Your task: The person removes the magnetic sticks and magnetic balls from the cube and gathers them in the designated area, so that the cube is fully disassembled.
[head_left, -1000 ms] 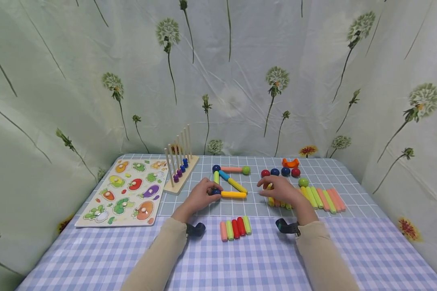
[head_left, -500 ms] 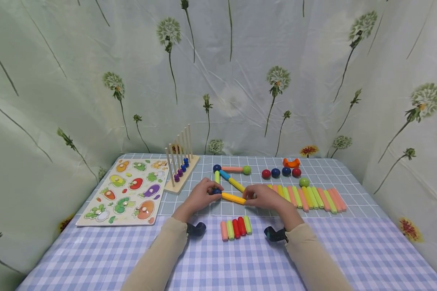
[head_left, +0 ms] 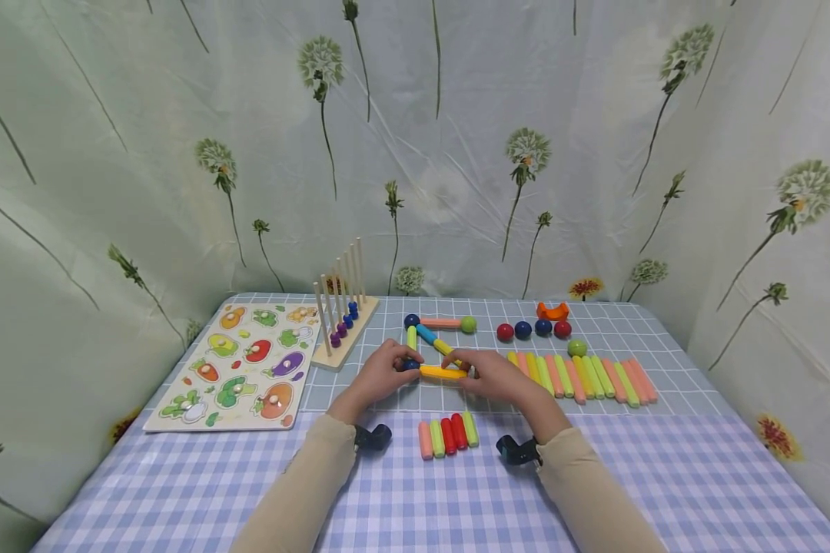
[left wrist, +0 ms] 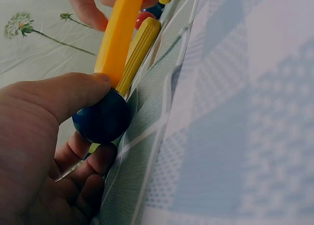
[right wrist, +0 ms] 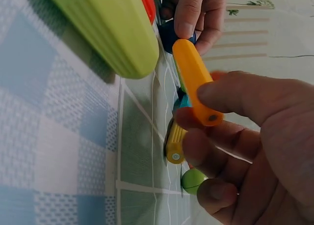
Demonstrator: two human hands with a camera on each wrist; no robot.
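Note:
My left hand (head_left: 380, 371) pinches a dark blue ball (left wrist: 103, 116) between thumb and fingers. An orange-yellow stick (right wrist: 191, 77) joins that ball and runs to the right. Its far end is pinched by my right hand (head_left: 494, 375), thumb on one side and fingers on the other; a small dark hole shows in that end in the right wrist view. Behind the hands, a light green stick (head_left: 412, 336), a blue-and-yellow stick line (head_left: 425, 333) and a pink stick (head_left: 440, 323) meet at another dark blue ball (head_left: 411, 321). A green ball (head_left: 468, 324) caps the pink stick.
Several coloured sticks (head_left: 572, 378) lie in a row at the right, behind them red and blue balls and an orange curved piece (head_left: 552, 311). A shorter row of sticks (head_left: 448, 436) lies in front. At left are a vegetable puzzle board (head_left: 249, 361) and a peg rack (head_left: 346, 338).
My right hand has come left from beside the stick row and taken the free end of the orange-yellow stick. That end swung slightly toward me, then back. The left hand stays on the ball.

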